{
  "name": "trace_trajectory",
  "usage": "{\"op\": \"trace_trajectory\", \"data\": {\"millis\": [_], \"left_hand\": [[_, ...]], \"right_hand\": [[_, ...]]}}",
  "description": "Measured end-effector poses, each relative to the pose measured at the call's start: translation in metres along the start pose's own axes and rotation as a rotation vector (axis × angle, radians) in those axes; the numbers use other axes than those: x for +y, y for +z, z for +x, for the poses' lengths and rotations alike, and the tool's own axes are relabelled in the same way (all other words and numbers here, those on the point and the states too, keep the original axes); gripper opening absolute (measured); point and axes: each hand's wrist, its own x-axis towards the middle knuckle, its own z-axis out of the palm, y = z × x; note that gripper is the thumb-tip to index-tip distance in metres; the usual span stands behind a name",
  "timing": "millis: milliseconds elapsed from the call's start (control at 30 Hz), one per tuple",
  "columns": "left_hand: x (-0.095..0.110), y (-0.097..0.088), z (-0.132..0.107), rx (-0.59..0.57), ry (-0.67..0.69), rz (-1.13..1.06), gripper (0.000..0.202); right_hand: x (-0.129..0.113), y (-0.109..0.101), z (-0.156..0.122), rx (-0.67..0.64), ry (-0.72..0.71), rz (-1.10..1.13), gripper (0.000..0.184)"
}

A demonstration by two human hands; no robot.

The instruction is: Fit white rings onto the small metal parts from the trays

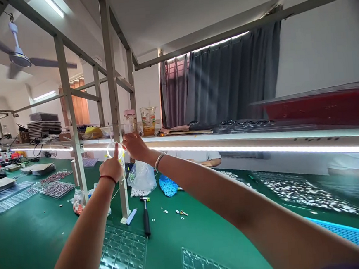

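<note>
Both my arms reach forward to a metal upright post (115,114) of the shelf frame. My left hand (111,167), with a red string on the wrist, is closed with the thumb up against a roll of clear tape (111,150) at the post. My right hand (136,147), with a silver bangle, pinches something at the tape roll, probably the tape's end; it is too small to make out. On the green table below the hands lie a small hammer (145,216) and a clear plastic bag (142,178).
Clear blister trays (123,255) lie near me on the green table (32,241). A blue bag (167,185), small white parts (296,191) and a blue crate (345,231) lie to the right. A shelf (229,134) holds cups and trays. Another person's arm (211,162) rests beyond the light strip.
</note>
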Motion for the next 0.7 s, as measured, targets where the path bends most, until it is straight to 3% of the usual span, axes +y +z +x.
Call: {"op": "trace_trajectory", "data": {"millis": [200, 467, 700], "left_hand": [[0.006, 0.008, 0.023, -0.026, -0.03, 0.092, 0.035], [0.004, 0.01, 0.016, -0.028, -0.027, 0.088, 0.035], [0.009, 0.001, 0.009, -0.005, -0.024, -0.081, 0.036]], "right_hand": [[0.0, 0.003, 0.0, -0.002, 0.021, 0.033, 0.017], [-0.002, 0.0, -0.008, -0.001, 0.056, 0.136, 0.013], [0.007, -0.013, -0.025, 0.022, 0.104, 0.318, 0.018]]}}
